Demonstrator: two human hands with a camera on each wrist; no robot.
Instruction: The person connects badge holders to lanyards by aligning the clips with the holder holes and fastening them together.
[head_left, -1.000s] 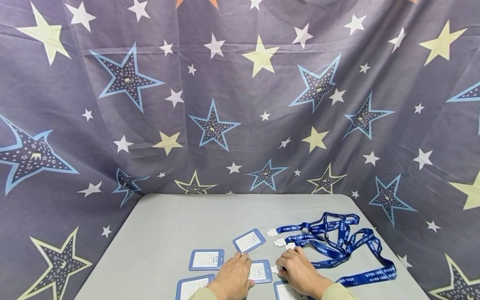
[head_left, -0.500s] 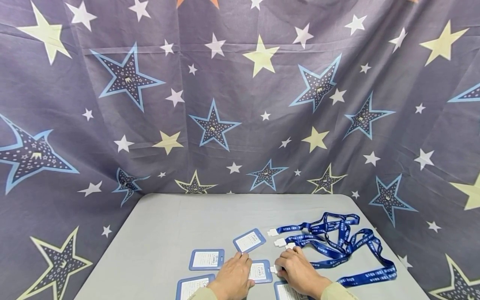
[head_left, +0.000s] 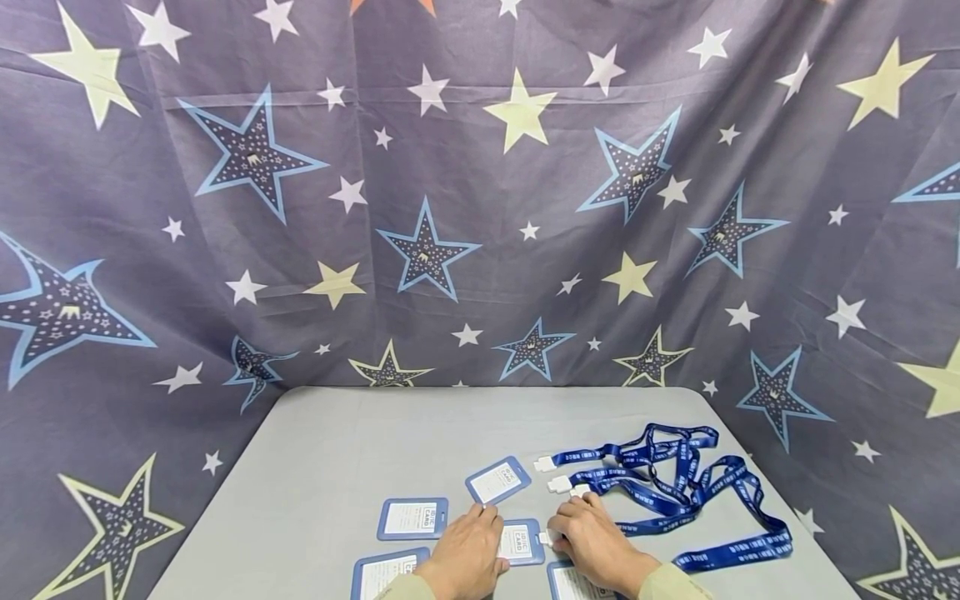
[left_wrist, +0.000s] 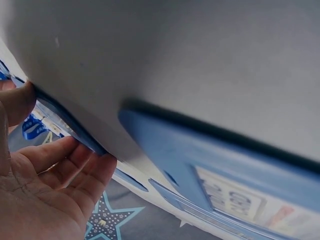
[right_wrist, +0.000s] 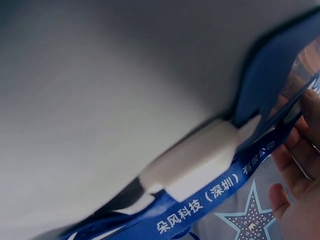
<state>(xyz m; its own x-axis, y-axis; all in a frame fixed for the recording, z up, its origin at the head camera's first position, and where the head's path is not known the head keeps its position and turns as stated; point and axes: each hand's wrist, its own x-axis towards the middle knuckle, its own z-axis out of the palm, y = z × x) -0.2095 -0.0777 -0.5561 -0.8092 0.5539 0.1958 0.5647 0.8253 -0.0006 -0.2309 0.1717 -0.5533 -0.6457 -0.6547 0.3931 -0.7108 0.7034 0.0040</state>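
Note:
My left hand grips a blue-framed badge holder flat on the table. In the left wrist view, the thumb is at one edge of this holder and the fingertips are at the opposite edge. My right hand pinches the white clip of a blue lanyard, right at the holder's slotted end. Whether the clip is hooked through the slot is too small to tell. Below the right hand lies another badge holder, partly covered. The right wrist view has a white clip at a blue holder's corner, close to the camera.
Several blue lanyards lie tangled at the right, with white clips pointing left. Other badge holders rest behind the left hand, to its left and at the front. A star-patterned curtain hangs behind the grey table.

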